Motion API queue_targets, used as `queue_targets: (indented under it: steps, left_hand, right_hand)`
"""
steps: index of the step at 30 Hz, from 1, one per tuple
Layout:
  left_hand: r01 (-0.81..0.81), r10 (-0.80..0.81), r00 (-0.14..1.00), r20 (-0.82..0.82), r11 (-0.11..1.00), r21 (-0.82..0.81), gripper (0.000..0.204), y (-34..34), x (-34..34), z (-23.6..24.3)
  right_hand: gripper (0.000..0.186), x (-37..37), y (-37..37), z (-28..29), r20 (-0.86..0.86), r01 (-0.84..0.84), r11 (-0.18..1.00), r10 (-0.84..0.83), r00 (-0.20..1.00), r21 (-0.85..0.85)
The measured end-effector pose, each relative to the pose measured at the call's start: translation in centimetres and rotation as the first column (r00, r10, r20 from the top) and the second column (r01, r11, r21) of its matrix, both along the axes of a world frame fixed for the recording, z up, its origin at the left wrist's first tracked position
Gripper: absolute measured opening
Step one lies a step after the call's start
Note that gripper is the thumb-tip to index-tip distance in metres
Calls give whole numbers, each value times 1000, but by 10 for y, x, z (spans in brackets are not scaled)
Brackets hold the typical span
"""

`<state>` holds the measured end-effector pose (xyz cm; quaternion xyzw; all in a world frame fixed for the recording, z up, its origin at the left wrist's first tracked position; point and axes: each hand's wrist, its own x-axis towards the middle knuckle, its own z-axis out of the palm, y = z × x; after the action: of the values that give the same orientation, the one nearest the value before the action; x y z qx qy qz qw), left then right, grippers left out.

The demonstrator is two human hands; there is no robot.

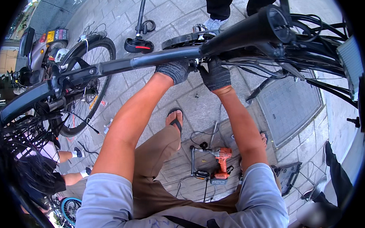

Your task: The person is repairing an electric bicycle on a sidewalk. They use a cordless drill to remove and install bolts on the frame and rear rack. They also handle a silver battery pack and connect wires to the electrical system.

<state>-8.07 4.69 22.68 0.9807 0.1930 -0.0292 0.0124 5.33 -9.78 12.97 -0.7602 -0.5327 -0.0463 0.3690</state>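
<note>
A dark bicycle frame [160, 56] crosses in front of me, its wide open tube [276, 25] at the upper right. My left hand [175, 71], in a dark knitted glove, is curled against the underside of the frame, its fingertips hidden by it. Just to its right, my right hand [218, 75], gloved alike, is closed by a small metal fitting [196, 64] under the tube. Thumb and fingers there bend upward, partly covered by the frame. What either hand pinches is too small or hidden to tell.
An orange cordless impact wrench [222, 161] lies between my feet. A saddle with its post [139, 45] rests on the paving ahead. Loose cables [308, 27] hang at the right. A bicycle wheel [104, 72] and parked scooter [41, 48] stand left. Other people's legs [219, 6] are nearby.
</note>
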Motion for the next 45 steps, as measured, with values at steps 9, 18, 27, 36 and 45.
queue_targets:
  steps: [9,18,27,36,45]
  left_hand:
    - [-98,90,986,-142,994,-47,50,-13,14,21]
    - [-60,53,993,102,996,68,50,6,1,-15]
    - [-56,56,998,16,997,54,52,-12,11,11]
    - [2,15,991,-134,992,126,72,-2,-1,1]
    - [-76,88,971,-220,995,61,85,-10,8,11]
  right_hand:
    - [47,-1,-5,-3,71,5,1000,-6,997,16]
    - [66,-5,6,-5,-49,23,1000,-24,998,-20]
    - [56,-8,2,7,-76,57,988,-68,995,-140]
    - [31,-38,-39,11,-480,236,952,-119,869,193]
    - [34,-60,25,2,-660,335,920,125,-741,-202]
